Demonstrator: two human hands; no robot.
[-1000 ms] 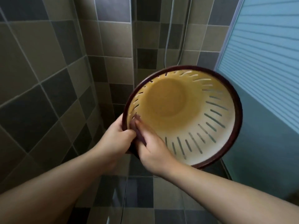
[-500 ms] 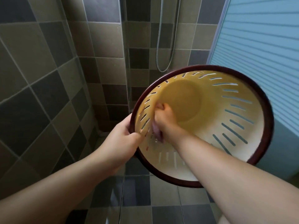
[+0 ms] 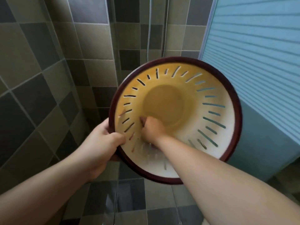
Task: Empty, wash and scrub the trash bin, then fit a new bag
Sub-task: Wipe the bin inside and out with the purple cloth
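One trash bin (image 3: 211, 101), yellow slotted wall, dark red rim, held tilted mid-air with its mouth facing you, above the tiled floor (image 3: 129, 200). Your left hand (image 3: 99, 146) clamps the rim's left edge. Your right hand (image 3: 151, 127) is fisted inside against the wall; contents of that fist unclear.

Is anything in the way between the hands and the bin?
Nothing visible is. The left hand grips the dark red rim of the trash bin directly, and the right hand is already inside, pressed against the slotted wall near the bottom. Whether it holds a cloth is too blurred to tell.
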